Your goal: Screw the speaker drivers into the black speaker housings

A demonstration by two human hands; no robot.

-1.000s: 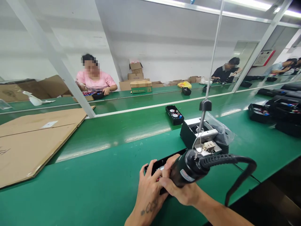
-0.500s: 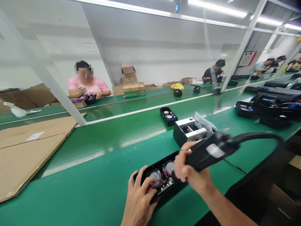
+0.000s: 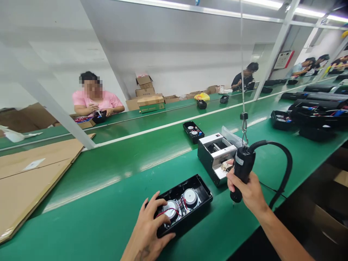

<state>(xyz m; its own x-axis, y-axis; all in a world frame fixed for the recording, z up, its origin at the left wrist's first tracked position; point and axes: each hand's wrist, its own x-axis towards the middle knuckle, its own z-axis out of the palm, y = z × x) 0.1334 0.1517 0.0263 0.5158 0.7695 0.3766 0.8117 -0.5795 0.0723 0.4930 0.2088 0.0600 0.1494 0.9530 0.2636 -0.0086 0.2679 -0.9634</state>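
Observation:
A black open speaker housing (image 3: 187,208) with two round speakers and red wires lies on the green belt (image 3: 114,210) in front of me. My left hand (image 3: 150,228) grips its left end, fingers curled over the rim. My right hand (image 3: 246,188) is closed around a black electric screwdriver (image 3: 241,168), held upright to the right of the housing, tip pointing down just above the belt. The tool hangs from a thin cord (image 3: 241,72) with a thick black cable (image 3: 282,170) looping off to the right.
A black-and-white screw feeder box (image 3: 214,154) stands behind the tool. A small black tray (image 3: 193,131) lies farther back. Flat cardboard (image 3: 29,174) covers the left. More black housings (image 3: 312,119) sit at right. Other people work across the far belt.
My right hand lifted the screwdriver off the housing and swung it upright to the right. My left hand stayed on the housing, whose speakers are now uncovered.

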